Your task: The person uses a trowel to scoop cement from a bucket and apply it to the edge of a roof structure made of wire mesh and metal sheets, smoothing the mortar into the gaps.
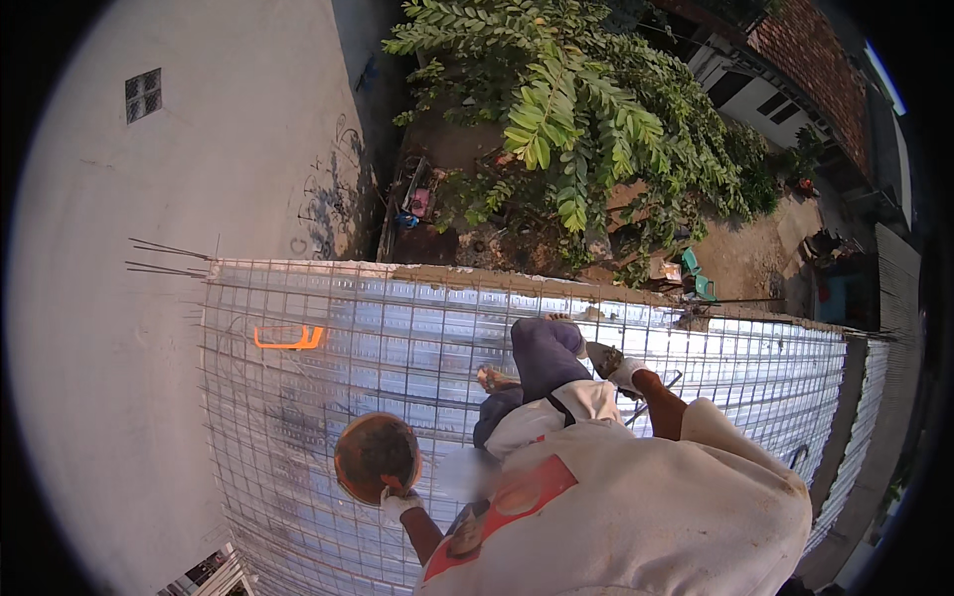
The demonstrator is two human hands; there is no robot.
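Note:
An orange-rimmed bucket (343, 469) with dark, wet-looking mortar (383, 447) in it stands on the wire grid, left of my legs. My left hand (400, 503), in a white glove, is at its near rim, with the fingers curled over the edge. On the other side, beyond my bent knee, my gloved right hand (626, 373) grips what looks like a trowel (600, 358), a dark flat blade with clumps of mortar on it. That tool is partly hidden by the hand and lies close to the decking's far edge.
Steel mesh (437, 397) covers shiny corrugated metal decking. An orange hacksaw-like frame (288, 338) lies on it at left. Rebar ends (169, 258) stick out near the tall wall (199, 149). Past the raised far edge (497, 283), a leafy tree (566, 109) and lower yard show.

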